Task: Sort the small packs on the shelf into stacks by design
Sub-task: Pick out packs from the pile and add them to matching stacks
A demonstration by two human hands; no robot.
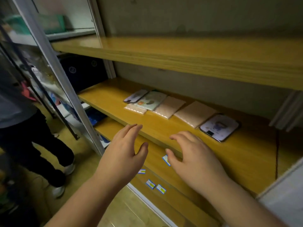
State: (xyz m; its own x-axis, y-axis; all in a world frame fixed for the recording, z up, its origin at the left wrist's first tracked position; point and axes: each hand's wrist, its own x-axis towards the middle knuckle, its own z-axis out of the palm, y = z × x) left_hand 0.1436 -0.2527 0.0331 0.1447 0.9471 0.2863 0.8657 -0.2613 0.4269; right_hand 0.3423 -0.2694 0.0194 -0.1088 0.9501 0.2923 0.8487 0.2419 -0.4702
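Packs (168, 106) in a row on wooden shelf (164, 128); both hands (124, 153) spread, empty.

The pictures on the packs (219, 126) are too blurred to read. The right hand (195, 159) covers part of a small label (166, 159). The person (24, 128) at left is cut off.

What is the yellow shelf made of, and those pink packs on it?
The shelf looks like wood or wood-look board with a glossy coat: grain lines run along it and it reflects light. The two plain pink packs seem wrapped in soft clear plastic film, since their surfaces shine a little; what is inside cannot be told.
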